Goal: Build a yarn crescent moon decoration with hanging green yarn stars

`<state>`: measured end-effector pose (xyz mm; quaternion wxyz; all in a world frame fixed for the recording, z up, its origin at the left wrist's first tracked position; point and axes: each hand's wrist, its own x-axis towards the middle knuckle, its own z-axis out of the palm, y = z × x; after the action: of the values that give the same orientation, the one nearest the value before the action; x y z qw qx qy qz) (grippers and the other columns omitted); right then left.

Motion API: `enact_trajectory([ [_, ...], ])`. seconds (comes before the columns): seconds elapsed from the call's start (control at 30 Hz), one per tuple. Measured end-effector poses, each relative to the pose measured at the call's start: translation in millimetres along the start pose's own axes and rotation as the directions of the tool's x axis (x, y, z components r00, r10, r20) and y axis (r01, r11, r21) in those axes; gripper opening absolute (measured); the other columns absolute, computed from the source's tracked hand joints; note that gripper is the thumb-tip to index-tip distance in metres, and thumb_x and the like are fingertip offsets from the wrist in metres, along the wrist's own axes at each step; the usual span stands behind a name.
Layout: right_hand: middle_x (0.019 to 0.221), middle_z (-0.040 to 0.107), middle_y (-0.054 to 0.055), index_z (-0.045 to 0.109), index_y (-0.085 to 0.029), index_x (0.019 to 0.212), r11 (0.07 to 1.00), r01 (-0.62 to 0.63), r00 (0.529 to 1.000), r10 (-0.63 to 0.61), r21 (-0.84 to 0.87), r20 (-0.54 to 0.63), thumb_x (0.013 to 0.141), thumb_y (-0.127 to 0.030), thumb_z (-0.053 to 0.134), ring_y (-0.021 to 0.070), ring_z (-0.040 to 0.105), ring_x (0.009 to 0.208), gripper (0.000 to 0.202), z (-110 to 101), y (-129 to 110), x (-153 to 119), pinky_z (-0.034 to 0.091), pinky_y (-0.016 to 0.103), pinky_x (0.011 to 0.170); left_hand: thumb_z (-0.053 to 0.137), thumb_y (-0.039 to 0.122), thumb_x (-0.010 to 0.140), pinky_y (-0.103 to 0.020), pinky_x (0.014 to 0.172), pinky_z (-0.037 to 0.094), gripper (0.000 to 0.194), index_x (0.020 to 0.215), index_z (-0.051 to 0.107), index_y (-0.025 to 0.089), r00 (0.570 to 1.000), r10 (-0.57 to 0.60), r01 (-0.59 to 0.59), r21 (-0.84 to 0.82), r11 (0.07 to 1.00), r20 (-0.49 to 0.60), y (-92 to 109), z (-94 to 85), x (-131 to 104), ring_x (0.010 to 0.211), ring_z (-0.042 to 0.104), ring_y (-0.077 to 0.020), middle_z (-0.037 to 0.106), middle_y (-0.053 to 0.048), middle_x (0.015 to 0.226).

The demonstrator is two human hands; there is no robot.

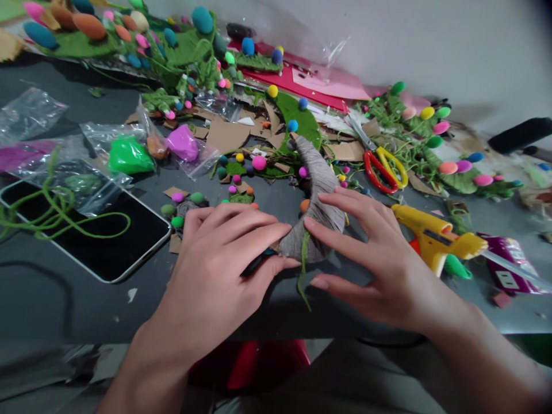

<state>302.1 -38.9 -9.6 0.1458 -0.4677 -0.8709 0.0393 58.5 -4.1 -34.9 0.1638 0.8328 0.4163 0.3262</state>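
Observation:
A crescent shape wrapped in grey yarn (318, 172) stands above the table, tapering to a bare tip at its upper end. My left hand (224, 259) pinches its lower left end between thumb and fingers. Under those fingers shows part of a dark object (257, 261), mostly hidden. My right hand (375, 247) has its fingers spread, with fingertips resting on the crescent's right side and front. A short green yarn strand (304, 273) hangs down the crescent's front, beside the right index fingertip. Small coloured balls (259, 163) lie behind the crescent.
Red-and-yellow scissors (382, 167) and a yellow glue gun (437, 233) lie to the right. On the left are a phone (99, 241), loose green yarn (64, 215) and plastic bags with bright green clay (129, 154). Cardboard scraps (226, 135) and green pieces with coloured balls fill the back.

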Motion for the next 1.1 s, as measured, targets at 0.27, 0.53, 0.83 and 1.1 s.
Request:
enact_trajectory([
  [0.27,0.158,0.042,0.013,0.057,-0.023,0.143,1.000,0.031,0.999,-0.031,0.003,-0.031,0.087,-0.040,0.074,0.0343,0.036,0.149,0.061,-1.4,-6.7,-4.3,0.034,0.056,0.121,0.073,0.031,0.091,-0.047,0.098,0.039,0.016,0.106,0.072,0.028,1.000,-0.011,0.011,0.014,1.000,-0.002,1.1,0.2,-0.3,0.110,0.067,-0.0257,0.077,0.000,0.111],
  [0.53,0.157,0.044,0.015,0.056,-0.022,0.145,0.998,-0.037,0.999,0.037,-0.047,-0.008,0.092,-0.045,0.068,0.0344,0.037,0.149,0.059,0.6,-0.5,-2.5,0.037,0.057,0.118,0.074,0.030,0.090,-0.047,0.096,0.039,0.015,0.105,0.072,0.029,1.000,0.003,-0.003,0.027,1.000,-0.004,-0.4,0.5,-1.7,0.109,0.067,-0.0262,0.077,0.000,0.110],
  [0.83,0.158,0.042,0.015,0.052,-0.022,0.149,0.998,-0.033,0.999,0.033,-0.047,-0.003,0.093,-0.048,0.066,0.0337,0.037,0.149,0.063,-1.8,-2.3,-0.4,0.037,0.056,0.118,0.075,0.030,0.089,-0.048,0.098,0.040,0.019,0.108,0.072,0.029,1.000,-0.006,0.006,0.021,1.000,-0.009,-0.7,-0.3,-0.9,0.111,0.066,-0.0259,0.077,0.000,0.112],
  [1.1,0.159,0.042,0.015,0.054,-0.025,0.148,0.995,-0.054,0.998,0.057,-0.083,0.029,0.094,-0.050,0.063,0.0347,0.034,0.150,0.059,0.4,0.5,0.1,0.036,0.059,0.117,0.074,0.032,0.089,-0.048,0.097,0.039,0.018,0.107,0.072,0.029,1.000,0.001,-0.001,0.039,0.999,0.003,-4.6,0.9,-2.0,0.111,0.067,-0.0264,0.077,0.000,0.111],
])
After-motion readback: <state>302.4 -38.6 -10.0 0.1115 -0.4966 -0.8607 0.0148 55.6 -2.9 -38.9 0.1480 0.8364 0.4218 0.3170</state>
